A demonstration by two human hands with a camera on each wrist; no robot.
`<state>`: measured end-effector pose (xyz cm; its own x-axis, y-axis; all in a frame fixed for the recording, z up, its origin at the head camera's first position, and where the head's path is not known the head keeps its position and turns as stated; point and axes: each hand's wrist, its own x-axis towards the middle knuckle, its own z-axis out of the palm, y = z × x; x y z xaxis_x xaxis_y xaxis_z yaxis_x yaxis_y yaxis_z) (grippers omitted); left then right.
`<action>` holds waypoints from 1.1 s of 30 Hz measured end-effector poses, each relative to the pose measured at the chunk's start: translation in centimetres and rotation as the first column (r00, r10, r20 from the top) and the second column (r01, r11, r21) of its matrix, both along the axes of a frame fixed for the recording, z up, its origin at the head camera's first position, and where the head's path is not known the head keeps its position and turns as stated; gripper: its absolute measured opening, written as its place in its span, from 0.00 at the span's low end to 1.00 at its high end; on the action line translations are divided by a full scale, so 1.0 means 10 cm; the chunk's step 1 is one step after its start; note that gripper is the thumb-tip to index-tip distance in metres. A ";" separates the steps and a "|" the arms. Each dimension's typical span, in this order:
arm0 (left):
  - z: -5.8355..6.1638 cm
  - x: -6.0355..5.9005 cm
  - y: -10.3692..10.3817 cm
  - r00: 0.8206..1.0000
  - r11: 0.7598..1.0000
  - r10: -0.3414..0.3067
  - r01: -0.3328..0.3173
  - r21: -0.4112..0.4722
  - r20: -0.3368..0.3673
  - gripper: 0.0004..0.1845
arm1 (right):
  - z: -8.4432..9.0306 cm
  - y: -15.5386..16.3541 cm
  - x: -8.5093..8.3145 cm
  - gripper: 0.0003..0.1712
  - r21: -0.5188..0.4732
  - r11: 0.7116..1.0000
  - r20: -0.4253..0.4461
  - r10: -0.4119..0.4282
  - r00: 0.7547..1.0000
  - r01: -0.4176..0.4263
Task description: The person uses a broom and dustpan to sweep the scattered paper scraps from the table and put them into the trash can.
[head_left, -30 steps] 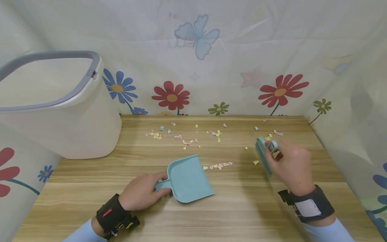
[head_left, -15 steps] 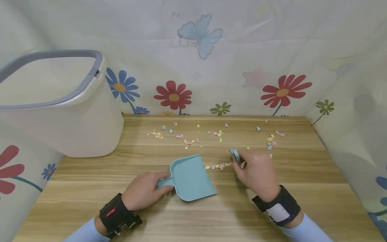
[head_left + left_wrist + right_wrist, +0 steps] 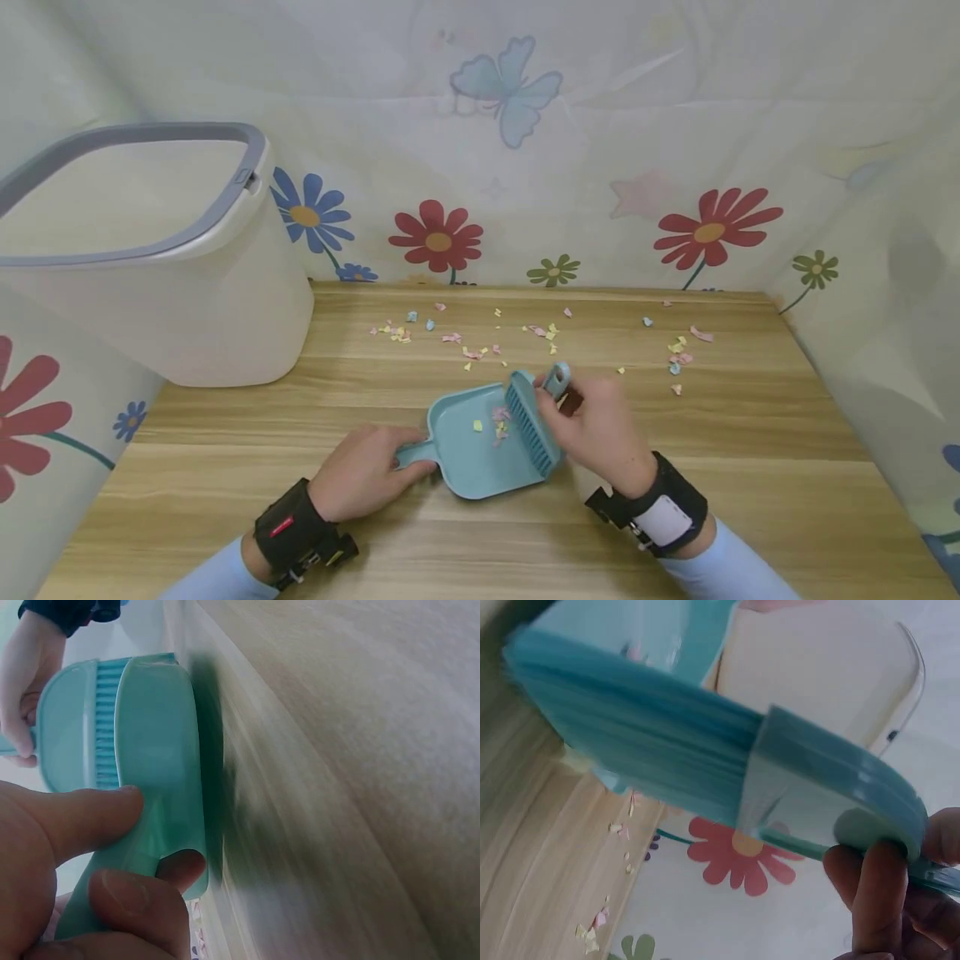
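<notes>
Left fingers [image 3: 139,904] grip teal dustpan [image 3: 159,735] by handle; brush [image 3: 64,724] behind, held in right fingers [image 3: 15,724].

Dustpan [image 3: 474,471] between left fingers [image 3: 407,435] and right fingers [image 3: 558,425]
Paper scraps [image 3: 501,414] lie in it; the brush [image 3: 531,429] is just left of the right fingers. Loose bits [image 3: 537,331] lie on the tabletop [image 3: 450,554] beyond both; the bin [image 3: 225,321] stands beyond and left of the left fingers.

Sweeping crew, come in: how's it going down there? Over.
Left hand holding dustpan by its handle. Right hand holding brush at dustpan's open edge. Some scraps in dustpan, more scattered on table. Nothing seen blocking the brush.
</notes>
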<state>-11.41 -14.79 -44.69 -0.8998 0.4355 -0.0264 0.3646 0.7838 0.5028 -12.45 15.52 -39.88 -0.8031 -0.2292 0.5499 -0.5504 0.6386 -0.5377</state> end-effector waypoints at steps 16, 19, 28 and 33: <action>0.09 0.04 0.01 1.000 0.994 0.028 -0.027 -0.109 0.005 0.18 | -0.11 0.16 -0.32 0.13 0.265 0.961 -0.246 -0.016 0.969 0.083; 0.10 0.05 0.00 1.000 0.994 0.024 -0.024 -0.111 -0.002 0.18 | -0.14 0.08 -0.34 0.15 0.360 0.931 -0.227 0.032 0.973 0.053; 0.11 0.04 0.00 1.000 0.993 0.023 -0.022 -0.116 0.013 0.16 | -0.04 0.18 -0.14 0.16 0.405 0.904 -0.059 0.176 0.983 -0.138; 0.14 0.05 -0.01 0.999 0.992 0.035 -0.031 -0.119 0.031 0.17 | 0.09 0.32 -0.05 0.14 0.259 0.944 -0.077 0.232 0.970 -0.205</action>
